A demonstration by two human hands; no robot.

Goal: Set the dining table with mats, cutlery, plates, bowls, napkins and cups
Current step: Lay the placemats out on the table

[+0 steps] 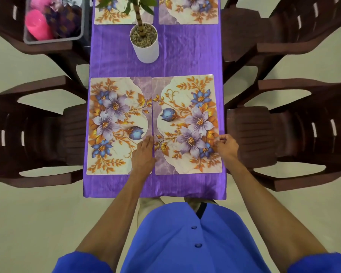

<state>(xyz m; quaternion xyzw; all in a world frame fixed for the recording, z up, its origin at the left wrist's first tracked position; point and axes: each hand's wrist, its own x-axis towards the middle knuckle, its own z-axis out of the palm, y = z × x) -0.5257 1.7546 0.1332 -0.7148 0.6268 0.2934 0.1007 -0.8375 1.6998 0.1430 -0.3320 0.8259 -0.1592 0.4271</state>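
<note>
Two floral mats lie side by side on the purple tablecloth (185,56): the near left mat (114,123) and the near right mat (187,115). My left hand (144,152) rests along the seam between them, fingers on the right mat's left edge. My right hand (225,145) pinches the right mat's outer edge near its lower corner. Two more floral mats, the far left mat (114,15) and the far right mat (189,11), lie at the far end of the table.
A white pot with pebbles and a green plant (145,43) stands mid-table. Dark brown chairs (37,131) (295,134) line both sides. A grey bin (53,18) holding pink cups and patterned cloth sits on the far left chair.
</note>
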